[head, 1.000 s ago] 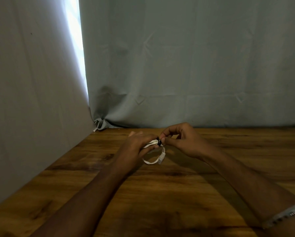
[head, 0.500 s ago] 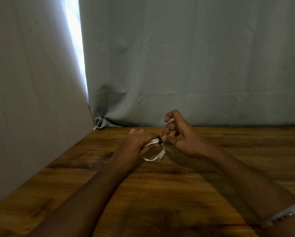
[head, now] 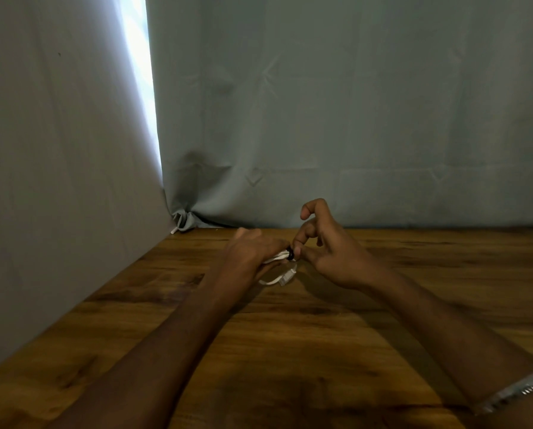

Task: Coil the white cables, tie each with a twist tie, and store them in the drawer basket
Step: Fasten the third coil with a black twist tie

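Wooden table [head: 321,351] (grey curtains [head: 352,119] behind); hands [head: 253,252] [head: 330,258] pinch coiled white cable [head: 277,278].

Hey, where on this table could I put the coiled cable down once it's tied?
Bare wood lies right of the right hand toward the curtain, and near, between both forearms. Crowded only mid-table, where the left hand holds the white cable.

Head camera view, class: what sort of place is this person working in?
Probably a makeshift recording corner, not a lived-in room: a wooden table hemmed in by plain grey cloth backdrops, daylight showing through the gap between them.
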Demonstrator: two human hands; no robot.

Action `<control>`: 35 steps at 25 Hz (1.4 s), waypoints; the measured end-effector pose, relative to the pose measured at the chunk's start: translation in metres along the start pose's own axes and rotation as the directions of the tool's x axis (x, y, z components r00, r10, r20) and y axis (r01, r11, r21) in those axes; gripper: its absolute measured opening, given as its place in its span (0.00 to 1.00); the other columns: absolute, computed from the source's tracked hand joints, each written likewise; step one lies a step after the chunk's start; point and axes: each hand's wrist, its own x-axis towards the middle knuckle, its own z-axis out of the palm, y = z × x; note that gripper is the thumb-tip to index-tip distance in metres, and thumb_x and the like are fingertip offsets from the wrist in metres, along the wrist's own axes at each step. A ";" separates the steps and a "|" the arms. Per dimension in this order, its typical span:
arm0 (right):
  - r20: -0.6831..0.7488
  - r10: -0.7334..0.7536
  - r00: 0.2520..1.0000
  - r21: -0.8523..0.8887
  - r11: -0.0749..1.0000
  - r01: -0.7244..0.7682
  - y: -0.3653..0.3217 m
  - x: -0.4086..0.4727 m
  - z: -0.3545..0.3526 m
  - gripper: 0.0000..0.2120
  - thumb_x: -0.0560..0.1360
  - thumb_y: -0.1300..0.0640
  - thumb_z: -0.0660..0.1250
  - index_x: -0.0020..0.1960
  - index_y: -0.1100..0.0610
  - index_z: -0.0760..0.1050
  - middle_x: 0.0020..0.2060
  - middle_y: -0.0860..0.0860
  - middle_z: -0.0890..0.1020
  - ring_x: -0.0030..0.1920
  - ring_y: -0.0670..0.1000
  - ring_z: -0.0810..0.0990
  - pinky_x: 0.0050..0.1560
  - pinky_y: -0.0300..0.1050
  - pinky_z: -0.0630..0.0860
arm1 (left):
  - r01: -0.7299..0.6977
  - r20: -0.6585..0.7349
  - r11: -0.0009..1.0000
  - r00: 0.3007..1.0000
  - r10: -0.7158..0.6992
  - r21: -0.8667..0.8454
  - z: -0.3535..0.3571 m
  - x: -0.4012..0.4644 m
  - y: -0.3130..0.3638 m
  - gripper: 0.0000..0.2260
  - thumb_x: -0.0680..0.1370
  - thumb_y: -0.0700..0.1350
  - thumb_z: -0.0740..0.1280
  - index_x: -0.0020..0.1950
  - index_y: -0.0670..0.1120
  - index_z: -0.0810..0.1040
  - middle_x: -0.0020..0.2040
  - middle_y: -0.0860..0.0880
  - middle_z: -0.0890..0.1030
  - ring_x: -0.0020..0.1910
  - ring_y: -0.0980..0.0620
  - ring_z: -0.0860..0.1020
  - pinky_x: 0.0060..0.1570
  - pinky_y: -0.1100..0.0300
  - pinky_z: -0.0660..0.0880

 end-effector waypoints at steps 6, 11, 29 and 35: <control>-0.011 -0.060 0.998 -0.061 0.996 0.060 -0.004 0.001 0.005 0.23 0.78 0.68 0.67 0.59 0.47 0.59 0.45 0.50 0.81 0.46 0.45 0.79 0.47 0.40 0.77 | 0.017 0.001 0.998 1.000 -0.017 -0.060 0.001 -0.002 0.001 0.13 0.83 0.56 0.61 0.61 0.55 0.81 0.50 0.59 0.83 0.46 0.62 0.71 0.48 0.58 0.64; -0.132 -0.021 0.991 0.001 1.000 0.021 -0.002 0.007 -0.004 0.14 0.75 0.60 0.76 0.48 0.47 0.73 0.43 0.48 0.84 0.45 0.40 0.81 0.42 0.29 0.71 | 0.107 -0.081 0.978 0.989 -0.123 -0.177 0.002 -0.002 0.000 0.14 0.81 0.56 0.63 0.62 0.54 0.82 0.52 0.64 0.81 0.47 0.63 0.71 0.47 0.61 0.64; -0.063 -0.088 0.994 -0.417 0.907 0.054 -0.002 0.005 0.005 0.02 0.81 0.55 0.68 0.50 0.53 0.79 0.45 0.51 0.81 0.48 0.50 0.76 0.44 0.47 0.71 | 0.124 -0.052 0.982 0.990 -0.132 -0.139 0.008 -0.002 0.000 0.12 0.81 0.54 0.65 0.61 0.54 0.81 0.52 0.55 0.83 0.47 0.60 0.72 0.48 0.59 0.64; -0.250 0.056 0.967 0.018 0.998 -0.054 -0.005 0.004 0.006 0.06 0.74 0.58 0.77 0.48 0.49 0.83 0.37 0.45 0.85 0.39 0.37 0.81 0.38 0.30 0.69 | 0.142 -0.086 0.973 0.983 -0.160 -0.182 0.007 -0.001 0.003 0.11 0.82 0.56 0.62 0.60 0.56 0.79 0.51 0.64 0.79 0.48 0.63 0.71 0.49 0.61 0.65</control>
